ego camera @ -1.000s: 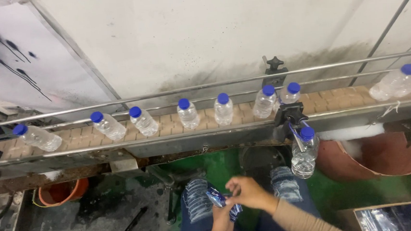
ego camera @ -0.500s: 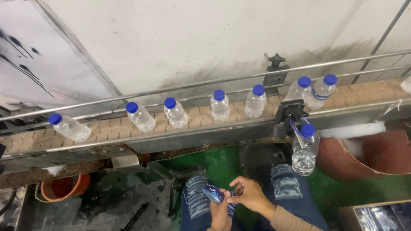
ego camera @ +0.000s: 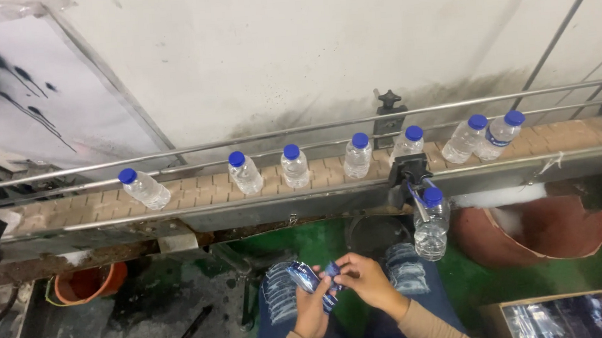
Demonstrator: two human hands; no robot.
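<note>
Over my lap, my left hand (ego camera: 312, 308) holds a small stack of blue plastic label sleeves (ego camera: 307, 277). My right hand (ego camera: 366, 279) pinches one sleeve at the top of that stack. Just right of my hands a clear water bottle with a blue cap (ego camera: 430, 223) hangs beside a black bracket on the conveyor edge. Above, several clear bottles with blue caps (ego camera: 294, 166) stand in a row on the tan slat conveyor belt (ego camera: 197, 194), between metal guide rails.
A reddish-brown tub (ego camera: 538, 228) sits right of my knees. An orange bucket (ego camera: 83, 284) is low on the left. A cardboard box of blue sleeves (ego camera: 558, 317) lies at the bottom right. The floor is green and dark with grime.
The bottles on the belt have travelled to the right. My hands stay over my lap, still working the blue sleeves.
</note>
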